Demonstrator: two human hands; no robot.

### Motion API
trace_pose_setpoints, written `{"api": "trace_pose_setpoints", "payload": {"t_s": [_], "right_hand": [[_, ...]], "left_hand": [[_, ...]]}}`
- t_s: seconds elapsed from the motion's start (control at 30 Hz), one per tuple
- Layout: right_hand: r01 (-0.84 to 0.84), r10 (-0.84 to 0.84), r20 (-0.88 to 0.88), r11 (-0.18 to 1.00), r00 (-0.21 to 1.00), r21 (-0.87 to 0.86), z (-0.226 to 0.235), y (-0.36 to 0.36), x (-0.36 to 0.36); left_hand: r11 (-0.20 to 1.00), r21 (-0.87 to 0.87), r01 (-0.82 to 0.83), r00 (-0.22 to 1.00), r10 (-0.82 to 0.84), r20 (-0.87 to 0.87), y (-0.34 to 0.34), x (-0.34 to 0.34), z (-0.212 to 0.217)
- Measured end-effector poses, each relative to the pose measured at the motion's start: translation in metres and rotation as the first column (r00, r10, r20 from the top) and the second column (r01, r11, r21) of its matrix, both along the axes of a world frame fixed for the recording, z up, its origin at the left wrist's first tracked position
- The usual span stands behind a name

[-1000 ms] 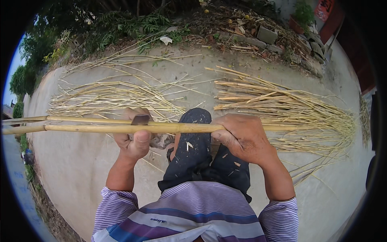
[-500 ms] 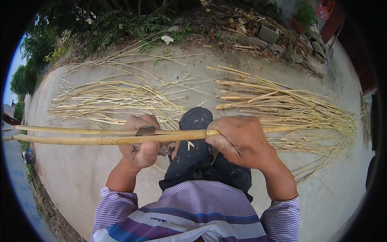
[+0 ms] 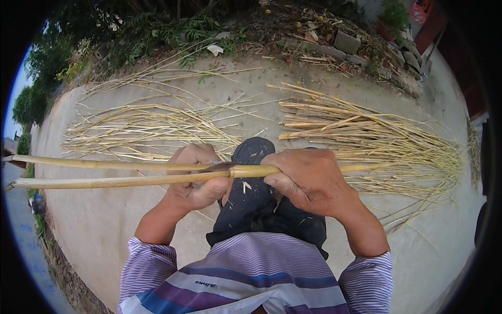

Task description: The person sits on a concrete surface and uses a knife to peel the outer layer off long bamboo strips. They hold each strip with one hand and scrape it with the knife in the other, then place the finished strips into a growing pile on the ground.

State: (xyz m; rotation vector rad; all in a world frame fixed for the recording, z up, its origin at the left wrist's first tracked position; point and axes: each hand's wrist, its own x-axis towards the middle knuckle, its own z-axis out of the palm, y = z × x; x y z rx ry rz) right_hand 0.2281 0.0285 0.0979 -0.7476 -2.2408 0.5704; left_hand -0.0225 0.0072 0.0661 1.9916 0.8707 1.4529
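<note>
A long yellow cane stalk (image 3: 254,171) lies crosswise before me, split at its left into two strips that spread apart. My right hand (image 3: 309,180) is closed round the whole part, thumb on the near side, and the thin end runs on to the right behind it. In the fork of the split sits the dark blade of a knife (image 3: 219,167), close against a node. My left hand (image 3: 196,178) is closed on the knife, its handle hidden by the strips and fingers; the thumb presses up by the lower strip (image 3: 104,183).
On the concrete ground (image 3: 120,225), a pile of pale thin strips (image 3: 146,128) lies ahead left. A thicker bundle of stalks (image 3: 355,128) fans out ahead right. Beyond are plants, leaf litter and a grey block (image 3: 347,43). My dark trouser leg (image 3: 253,152) is beneath the stalk.
My left hand and the blade have moved right along the stalk, lengthening the split up to the node near my right hand. The right hand has barely moved.
</note>
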Motion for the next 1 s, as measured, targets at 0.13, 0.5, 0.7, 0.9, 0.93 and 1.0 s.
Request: {"api": "trace_pose_setpoints", "payload": {"t_s": [0.13,0.5,0.7,0.9,0.93,1.0], "right_hand": [[-0.008,0.01,0.079,0.999,0.997,-0.032,0.004,-0.011,-0.011],[0.071,-0.068,0.037,0.994,0.997,-0.087,-0.017,-0.001,0.021],[0.015,-0.013,0.023,0.996,1.0,-0.091,0.002,-0.003,-0.016],[0.087,-0.087,0.04,0.996,0.995,0.009,-0.003,0.0,0.008],[0.074,-0.075,0.066,0.997,0.995,0.016,0.001,-0.001,0.001],[0.034,-0.036,0.108,0.999,0.993,0.019,0.012,-0.003,-0.014]], "left_hand": [[0.999,0.039,-0.009,0.981,0.001,0.196,-0.008,0.018,-0.012],[0.993,0.015,-0.114,0.895,0.096,0.435,-0.003,-0.013,0.008],[0.988,0.152,-0.028,0.986,0.002,0.168,0.011,0.011,-0.022],[0.994,-0.013,-0.106,0.886,0.1,0.452,-0.004,-0.019,0.008],[0.995,-0.039,-0.093,0.882,0.1,0.461,-0.006,-0.013,0.008],[0.985,0.069,-0.156,0.939,0.127,0.32,-0.001,0.018,-0.021]]}}
